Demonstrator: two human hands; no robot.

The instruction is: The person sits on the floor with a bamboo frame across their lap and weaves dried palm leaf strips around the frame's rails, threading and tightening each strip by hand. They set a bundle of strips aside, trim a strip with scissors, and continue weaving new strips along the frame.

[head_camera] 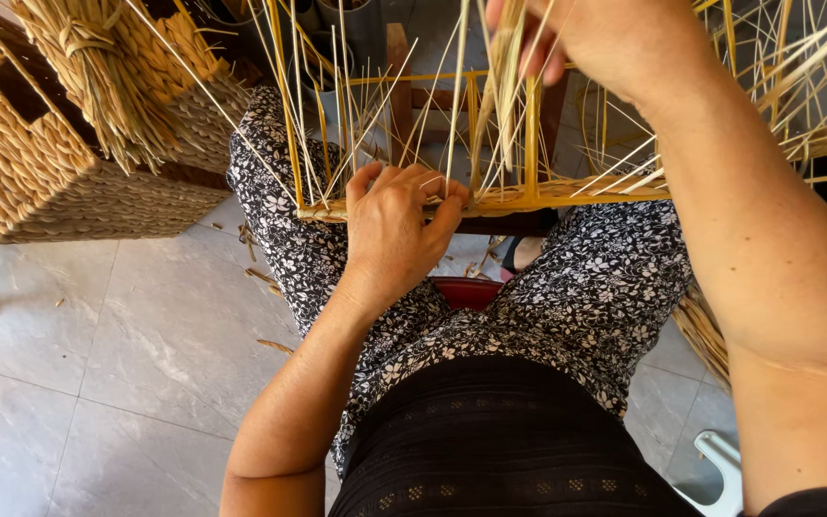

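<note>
head view looks down on a seated person's lap, covered by a black-and-white floral skirt (605, 287) of soft cloth, with a black ribbed top (500, 440) below it. across the knees rests a half-woven straw frame (528, 196): a flat braided band of golden fibre runs sideways, and thin, stiff pale stalks rise from it like spokes, fanning upward and apart.

the left hand (394, 235) sits on the near edge of that braided band, its fingers (433, 187) curled and pinched around the weave, knuckles up, thumb pressing in from the right side. the right hand (576, 38) is higher, at the top of the picture, its fingers closed on a bunch of straw strands (507, 67) that hangs straight down toward the band; part of this hand is cut off by the frame edge.

to the left, on the grey tiled floor (98, 383), stands a boxy woven basket (40, 163) with a coarse, ropy surface, and a tied bundle of dry straw (117, 77) leans over it. short straw scraps lie scattered on the tiles. more looping stalks spread at the upper right.
</note>
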